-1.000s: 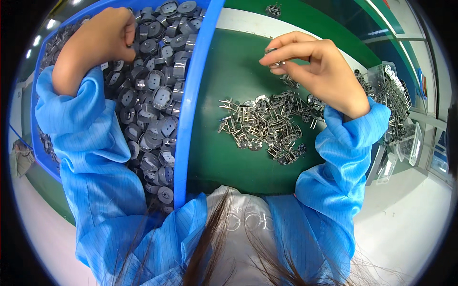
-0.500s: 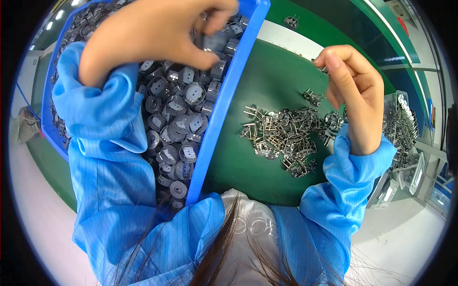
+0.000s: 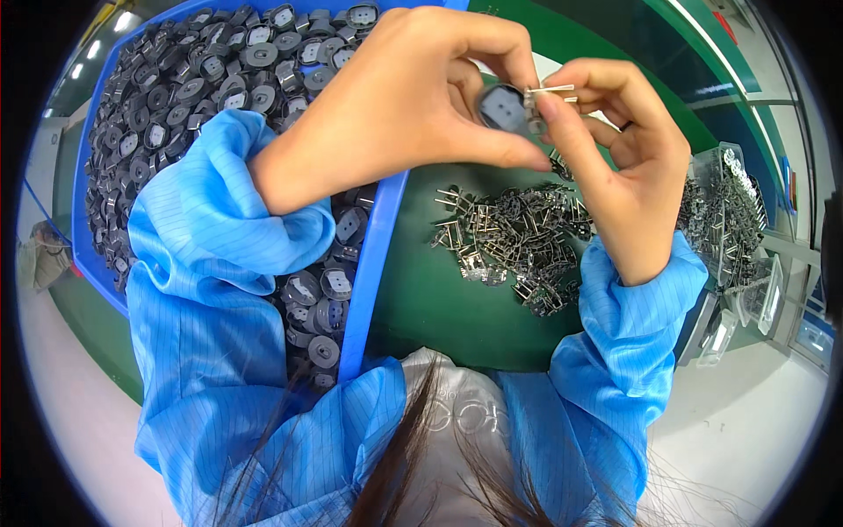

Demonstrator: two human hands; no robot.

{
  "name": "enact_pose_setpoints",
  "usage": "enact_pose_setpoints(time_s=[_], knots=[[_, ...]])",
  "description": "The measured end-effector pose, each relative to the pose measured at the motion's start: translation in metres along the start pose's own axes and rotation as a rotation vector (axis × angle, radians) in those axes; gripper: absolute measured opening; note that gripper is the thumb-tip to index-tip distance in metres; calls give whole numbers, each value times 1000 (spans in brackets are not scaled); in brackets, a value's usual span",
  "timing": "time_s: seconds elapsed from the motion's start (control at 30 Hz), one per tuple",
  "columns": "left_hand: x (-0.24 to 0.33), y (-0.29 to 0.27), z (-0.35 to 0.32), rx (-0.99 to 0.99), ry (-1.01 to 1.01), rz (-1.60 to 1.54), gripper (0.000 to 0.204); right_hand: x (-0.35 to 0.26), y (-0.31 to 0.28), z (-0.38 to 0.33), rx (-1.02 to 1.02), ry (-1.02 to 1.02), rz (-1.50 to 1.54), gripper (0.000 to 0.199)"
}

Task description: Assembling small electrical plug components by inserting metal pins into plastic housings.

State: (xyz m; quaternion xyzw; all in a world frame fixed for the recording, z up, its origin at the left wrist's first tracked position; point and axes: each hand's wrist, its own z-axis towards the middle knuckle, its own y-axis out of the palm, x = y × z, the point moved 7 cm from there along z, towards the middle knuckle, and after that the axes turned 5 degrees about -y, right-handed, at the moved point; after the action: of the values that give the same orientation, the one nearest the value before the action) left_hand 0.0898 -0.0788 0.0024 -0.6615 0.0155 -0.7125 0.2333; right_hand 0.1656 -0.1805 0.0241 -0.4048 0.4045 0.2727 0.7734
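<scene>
Above the green work surface [image 3: 439, 329], my two hands meet. My left hand [image 3: 395, 101] is closed around the edge of a round dark grey housing [image 3: 502, 107] with a paler face. Opposite it, my right hand [image 3: 628, 149] pinches a small part with thin metal pins [image 3: 553, 89] between thumb and fingers. This pinned part sits right up against the housing; whether it is seated in it cannot be made out. Below the hands lies a loose pile of similar pinned metal parts [image 3: 518, 237].
A large blue bin [image 3: 370, 290] full of round grey housings [image 3: 211, 66] takes up the left side, partly under my left arm. At the right edge, a clear plastic container [image 3: 731, 206] holds more small metal parts.
My left hand has come right from over the bin, bringing a round housing to my right hand. The right hand has shifted slightly left; its pinned part now shows beside the housing.
</scene>
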Motion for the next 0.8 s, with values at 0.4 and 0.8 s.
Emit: enact_pose_setpoints(time_s=[0.4,0.8], knots=[[-10,-17,11,8,-37,348,22,21,-11,2,63,83,128,13],[7,50,-45,-462,147,1112,59,38,-14,1,-126,133,70,13]])
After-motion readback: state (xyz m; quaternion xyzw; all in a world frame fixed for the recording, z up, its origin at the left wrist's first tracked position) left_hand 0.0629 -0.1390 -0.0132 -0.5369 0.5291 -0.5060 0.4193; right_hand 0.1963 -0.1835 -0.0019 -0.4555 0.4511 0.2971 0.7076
